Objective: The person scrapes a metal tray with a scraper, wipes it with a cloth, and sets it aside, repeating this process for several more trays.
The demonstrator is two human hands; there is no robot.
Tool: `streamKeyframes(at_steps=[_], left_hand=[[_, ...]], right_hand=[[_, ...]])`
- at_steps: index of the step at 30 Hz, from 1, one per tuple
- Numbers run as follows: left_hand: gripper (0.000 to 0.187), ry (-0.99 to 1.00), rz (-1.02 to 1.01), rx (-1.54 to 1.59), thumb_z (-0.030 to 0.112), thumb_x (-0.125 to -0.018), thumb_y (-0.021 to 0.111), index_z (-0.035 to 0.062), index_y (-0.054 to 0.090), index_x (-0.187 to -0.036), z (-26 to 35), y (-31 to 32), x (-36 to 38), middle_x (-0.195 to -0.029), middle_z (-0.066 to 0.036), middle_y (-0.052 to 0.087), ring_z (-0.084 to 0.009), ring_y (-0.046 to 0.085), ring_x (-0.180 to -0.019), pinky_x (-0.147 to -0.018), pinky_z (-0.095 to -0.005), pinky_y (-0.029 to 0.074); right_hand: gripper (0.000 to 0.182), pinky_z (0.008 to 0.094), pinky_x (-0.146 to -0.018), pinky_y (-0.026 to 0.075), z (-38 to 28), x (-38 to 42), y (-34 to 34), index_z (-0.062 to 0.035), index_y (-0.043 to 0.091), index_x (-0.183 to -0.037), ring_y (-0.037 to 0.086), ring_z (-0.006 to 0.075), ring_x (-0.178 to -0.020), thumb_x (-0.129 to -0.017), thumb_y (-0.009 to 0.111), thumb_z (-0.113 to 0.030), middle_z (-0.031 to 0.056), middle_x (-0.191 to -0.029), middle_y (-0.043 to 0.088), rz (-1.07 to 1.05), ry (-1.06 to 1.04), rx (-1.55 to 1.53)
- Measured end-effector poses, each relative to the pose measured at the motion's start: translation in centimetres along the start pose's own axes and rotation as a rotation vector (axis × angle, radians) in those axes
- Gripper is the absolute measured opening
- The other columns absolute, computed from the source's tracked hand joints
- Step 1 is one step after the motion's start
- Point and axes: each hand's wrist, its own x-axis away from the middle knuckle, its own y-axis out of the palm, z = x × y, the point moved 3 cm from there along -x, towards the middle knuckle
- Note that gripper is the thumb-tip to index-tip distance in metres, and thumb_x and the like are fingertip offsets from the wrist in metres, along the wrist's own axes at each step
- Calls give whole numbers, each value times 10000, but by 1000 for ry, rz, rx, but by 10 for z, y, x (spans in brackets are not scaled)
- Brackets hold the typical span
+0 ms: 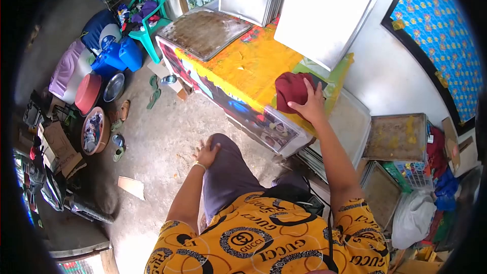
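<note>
A bunched dark red cloth [290, 93] lies at the near right corner of the table [269, 77], which has a yellow-orange cover. My right hand [310, 103] rests on the cloth's right side, thumb and fingers spread over it. Part of the cloth is hidden beneath that hand, and something dark shows just behind it. On my bent knee lies my left hand [205, 154], its fingers apart and holding nothing. A pale band circles the left wrist.
A framed white board [324, 15] leans on the wall behind the table. One brown-stained board [203, 33] lies flat at its far left. Framed boards and a crate [410, 171] stand right. Blue jugs [131, 54], basins and slippers are on the left floor.
</note>
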Motion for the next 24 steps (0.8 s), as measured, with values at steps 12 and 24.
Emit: streamKeyframes(at_steps=[12, 24], left_hand=[[584, 107, -25, -308, 541, -810, 559, 279, 478, -1326, 53, 1, -9, -1519, -142, 213, -511, 161, -1350, -965, -735, 225], [492, 65, -67, -265, 479, -830, 558, 260, 533, -1270, 64, 0, -37, -1515, -127, 225, -483, 129, -1369, -1026, -685, 189]], right_hand=[[312, 431, -838, 447, -37, -87, 36, -8, 618, -917, 563, 361, -924, -724, 733, -224, 161, -974, 578, 260, -1, -276], [667, 595, -1008, 303, -103, -178, 181, -241, 432, -1378, 324, 539, -1238, -807, 561, -561, 262, -1442, 254, 48, -79, 360]])
